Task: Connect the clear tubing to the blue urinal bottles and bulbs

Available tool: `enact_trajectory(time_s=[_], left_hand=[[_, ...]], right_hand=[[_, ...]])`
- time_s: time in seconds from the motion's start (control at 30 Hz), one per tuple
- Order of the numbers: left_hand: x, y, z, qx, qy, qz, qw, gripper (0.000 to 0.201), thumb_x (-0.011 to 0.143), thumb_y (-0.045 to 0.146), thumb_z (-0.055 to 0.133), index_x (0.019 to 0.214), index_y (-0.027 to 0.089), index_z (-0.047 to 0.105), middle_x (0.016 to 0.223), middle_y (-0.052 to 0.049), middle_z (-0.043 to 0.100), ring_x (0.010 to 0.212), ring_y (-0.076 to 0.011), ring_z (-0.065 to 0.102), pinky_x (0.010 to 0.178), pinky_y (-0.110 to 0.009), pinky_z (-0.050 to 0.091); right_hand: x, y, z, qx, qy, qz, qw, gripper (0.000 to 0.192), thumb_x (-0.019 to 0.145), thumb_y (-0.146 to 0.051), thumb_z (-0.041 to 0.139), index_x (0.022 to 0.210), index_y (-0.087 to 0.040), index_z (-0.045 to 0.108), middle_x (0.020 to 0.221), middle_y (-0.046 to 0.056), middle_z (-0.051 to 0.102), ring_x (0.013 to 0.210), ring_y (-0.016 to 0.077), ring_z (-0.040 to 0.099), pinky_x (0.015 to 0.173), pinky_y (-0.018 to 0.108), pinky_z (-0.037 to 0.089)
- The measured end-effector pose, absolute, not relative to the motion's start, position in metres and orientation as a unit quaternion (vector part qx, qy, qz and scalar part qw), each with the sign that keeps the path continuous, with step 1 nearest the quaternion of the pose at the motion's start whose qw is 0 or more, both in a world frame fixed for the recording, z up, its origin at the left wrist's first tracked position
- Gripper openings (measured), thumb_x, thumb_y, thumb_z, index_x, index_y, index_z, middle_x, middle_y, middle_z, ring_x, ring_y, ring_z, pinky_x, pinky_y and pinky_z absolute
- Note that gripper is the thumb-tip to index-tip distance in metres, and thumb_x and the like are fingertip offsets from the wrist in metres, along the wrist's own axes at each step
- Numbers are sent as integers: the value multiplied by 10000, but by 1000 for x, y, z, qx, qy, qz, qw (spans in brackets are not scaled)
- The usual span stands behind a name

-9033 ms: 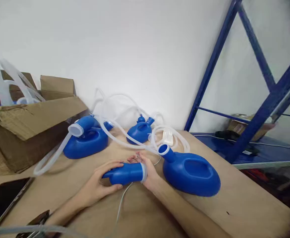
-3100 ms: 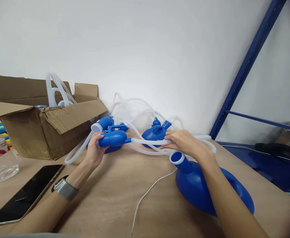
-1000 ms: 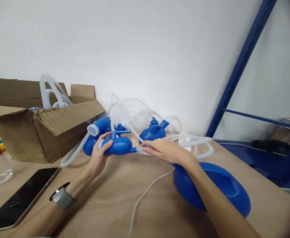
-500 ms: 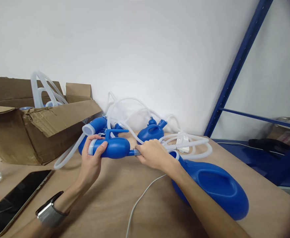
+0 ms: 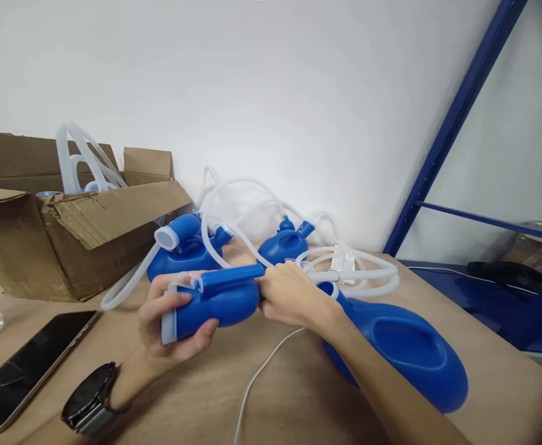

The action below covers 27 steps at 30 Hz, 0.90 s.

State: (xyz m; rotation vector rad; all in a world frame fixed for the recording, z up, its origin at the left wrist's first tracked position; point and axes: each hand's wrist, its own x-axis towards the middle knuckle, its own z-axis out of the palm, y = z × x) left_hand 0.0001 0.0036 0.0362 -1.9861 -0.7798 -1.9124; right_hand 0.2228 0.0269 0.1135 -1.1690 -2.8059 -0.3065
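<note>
The blue receptacle (image 5: pixel 228 303) is held above the table (image 5: pixel 206 395), in front of two blue bottles standing at the rear. The left hand (image 5: pixel 157 337) is clamped on its body near the pale rim (image 5: pixel 169 327), fingers over the top and thumb below. The right hand (image 5: pixel 292 293) has its fingers curled together in a fist on the far end; whether a tube end is inside that grip cannot be told.

Risks noted. The body appears smooth and rounded, so a hard twist or push at the far end could turn it within the left grip. A joint hidden in the fist could be seated crooked, since the fingers block sight of it. The right forearm crosses in front of the large blue bottle (image 5: pixel 405 352), contact not determinable; an abrupt outward elbow movement could shove it. The coiled white tubing (image 5: pixel 372 278) lies beyond the right hand, and a sharp pull on any length joined to it could drag the coil. The thin cord (image 5: pixel 261 368) runs toward the near edge and could snag a lowered wrist.
</note>
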Motion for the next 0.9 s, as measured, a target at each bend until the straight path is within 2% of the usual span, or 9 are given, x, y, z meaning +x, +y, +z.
enact_trajectory(time_s=[0.1,0.23,0.33,0.43,0.5,0.57,0.7,0.8,0.9], left_hand=[[-2,10,32,-744,-181,-616,186,438,669,334,720,916,167,399,1112,-3,558,1149,-33,702,934,-168,665],[-7,23,28,-690,-305,-633,173,490,704,503,676,1004,152,510,1045,-1,622,1057,49,654,911,-47,588],[-8,31,32,-574,-503,-645,31,635,688,681,590,1047,157,596,1039,3,654,898,97,576,760,27,480],[-5,37,40,-459,-575,-662,-142,710,652,736,579,1097,182,576,1141,7,627,848,91,545,664,22,454],[-3,43,43,-406,-564,-682,-227,721,651,733,576,1139,205,525,1140,10,606,800,89,546,637,-4,485],[-3,49,43,-359,-540,-705,-288,707,649,708,591,1148,218,487,1033,23,598,719,107,513,634,-25,512],[-4,57,41,-309,-509,-726,-344,675,640,644,628,1125,203,468,867,48,561,657,139,441,669,-11,521],[-3,57,40,-310,-507,-725,-348,678,629,645,631,1113,196,478,875,45,566,655,135,439,645,-6,502],[-1,54,40,-315,-507,-723,-349,677,617,643,646,1105,199,491,935,42,569,633,133,446,598,-15,484]], right_hand=[[224,30,110,-365,-926,-77,63,177,799,-178,551,881,-186,707,811,56,737,815,249,715,592,320,281],[226,32,113,-382,-919,-94,39,190,926,-272,566,1004,-169,705,879,77,739,825,263,704,636,325,361],[234,32,125,-368,-912,-147,111,349,986,-435,591,1178,-153,663,1072,109,722,1005,287,665,836,381,450],[259,30,142,-343,-890,-165,253,391,949,-427,663,1241,-167,644,1238,110,664,1178,282,580,1016,426,412],[284,30,152,-386,-869,-87,298,326,982,-464,595,1082,-173,701,1104,86,701,1044,242,626,923,371,464],[310,31,158,-445,-864,33,233,483,1017,-571,458,954,-184,740,954,70,722,867,217,655,794,339,495],[342,47,149,-507,-839,173,95,660,946,-681,496,1399,-218,622,1337,114,652,1159,307,645,957,402,516],[343,64,133,-518,-802,241,173,790,962,-680,463,1595,-221,357,1508,130,515,1373,300,513,1119,439,435],[335,75,123,-453,-774,348,274,661,1013,-644,387,1515,-218,443,1495,117,529,1356,242,532,1111,408,451]])
